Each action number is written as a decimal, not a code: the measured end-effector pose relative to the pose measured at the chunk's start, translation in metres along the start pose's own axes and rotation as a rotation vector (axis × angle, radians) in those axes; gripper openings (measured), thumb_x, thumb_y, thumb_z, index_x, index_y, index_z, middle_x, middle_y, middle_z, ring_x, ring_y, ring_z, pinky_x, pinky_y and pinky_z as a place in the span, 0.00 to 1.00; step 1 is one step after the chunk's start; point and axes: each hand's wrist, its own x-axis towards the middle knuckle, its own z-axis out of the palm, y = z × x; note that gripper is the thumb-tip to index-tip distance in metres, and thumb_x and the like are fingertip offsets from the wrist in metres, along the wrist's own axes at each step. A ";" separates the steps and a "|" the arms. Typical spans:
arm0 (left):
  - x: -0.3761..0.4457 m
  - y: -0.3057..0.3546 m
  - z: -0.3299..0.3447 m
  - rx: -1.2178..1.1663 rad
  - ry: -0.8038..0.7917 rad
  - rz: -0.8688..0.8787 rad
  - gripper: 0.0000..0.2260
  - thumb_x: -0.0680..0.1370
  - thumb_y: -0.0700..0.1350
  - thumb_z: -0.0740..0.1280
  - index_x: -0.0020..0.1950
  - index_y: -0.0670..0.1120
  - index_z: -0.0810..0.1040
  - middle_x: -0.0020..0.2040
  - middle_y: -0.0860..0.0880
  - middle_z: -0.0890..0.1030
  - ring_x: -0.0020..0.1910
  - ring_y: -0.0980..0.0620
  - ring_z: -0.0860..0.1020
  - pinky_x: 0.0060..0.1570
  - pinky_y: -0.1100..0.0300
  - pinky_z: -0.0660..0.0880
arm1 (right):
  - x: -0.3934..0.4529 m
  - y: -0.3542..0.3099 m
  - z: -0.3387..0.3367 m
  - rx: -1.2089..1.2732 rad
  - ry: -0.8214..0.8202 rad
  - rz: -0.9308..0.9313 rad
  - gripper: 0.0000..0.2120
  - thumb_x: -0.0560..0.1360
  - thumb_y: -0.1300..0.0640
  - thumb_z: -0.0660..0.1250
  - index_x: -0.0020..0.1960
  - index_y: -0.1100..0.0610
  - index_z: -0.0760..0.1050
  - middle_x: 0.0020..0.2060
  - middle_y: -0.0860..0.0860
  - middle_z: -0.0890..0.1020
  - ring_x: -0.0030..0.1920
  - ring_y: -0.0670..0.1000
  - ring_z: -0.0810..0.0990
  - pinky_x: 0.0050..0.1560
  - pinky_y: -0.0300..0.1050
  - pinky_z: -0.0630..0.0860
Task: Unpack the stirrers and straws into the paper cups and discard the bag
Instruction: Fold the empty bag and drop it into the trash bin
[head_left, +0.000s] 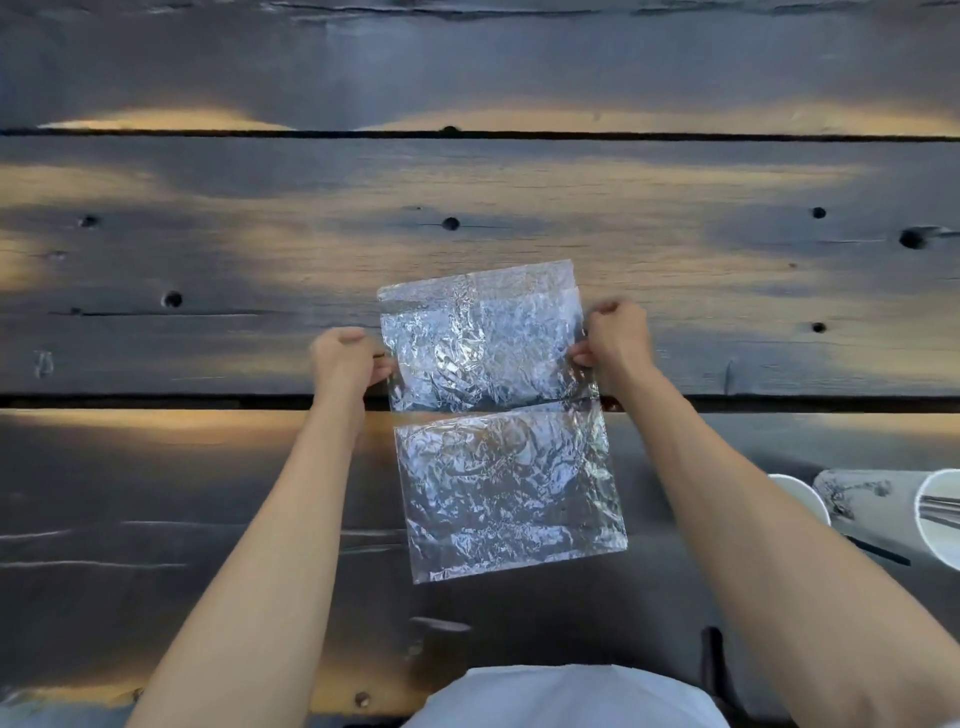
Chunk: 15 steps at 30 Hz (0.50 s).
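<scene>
Crinkled clear plastic bag (498, 415), empty, featherlight and limp, pinched at 9 and 3 o'clock edges by left hand (345, 361) and right hand (615, 338); crumples readily for discarding

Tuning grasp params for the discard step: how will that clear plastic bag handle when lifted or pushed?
Likely floppy: the clear plastic bag is crinkled all over and creased across its middle. Probably very light, since it looks empty and the left hand and right hand hold it by fingertip pinches at its side edges. Its glossy film may slip in a loose grip.
</scene>
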 end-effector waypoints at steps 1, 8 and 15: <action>0.000 0.002 0.003 0.021 -0.024 -0.011 0.09 0.77 0.34 0.66 0.58 0.40 0.76 0.46 0.43 0.83 0.37 0.49 0.81 0.36 0.62 0.80 | 0.003 -0.002 0.001 -0.001 -0.026 0.005 0.07 0.78 0.65 0.58 0.55 0.59 0.70 0.38 0.59 0.82 0.30 0.55 0.80 0.34 0.51 0.79; 0.003 0.000 0.013 0.182 -0.139 0.014 0.11 0.74 0.42 0.75 0.54 0.38 0.82 0.36 0.48 0.80 0.29 0.55 0.73 0.30 0.62 0.72 | 0.011 0.001 -0.004 -0.196 -0.122 -0.079 0.04 0.75 0.66 0.67 0.42 0.60 0.76 0.28 0.55 0.76 0.24 0.50 0.72 0.21 0.38 0.66; -0.021 0.000 -0.009 0.202 -0.164 0.140 0.05 0.75 0.43 0.73 0.47 0.43 0.82 0.33 0.50 0.77 0.29 0.54 0.69 0.31 0.61 0.70 | -0.004 0.005 -0.028 -0.052 -0.140 -0.116 0.09 0.75 0.66 0.68 0.36 0.59 0.77 0.25 0.55 0.73 0.19 0.48 0.68 0.22 0.37 0.64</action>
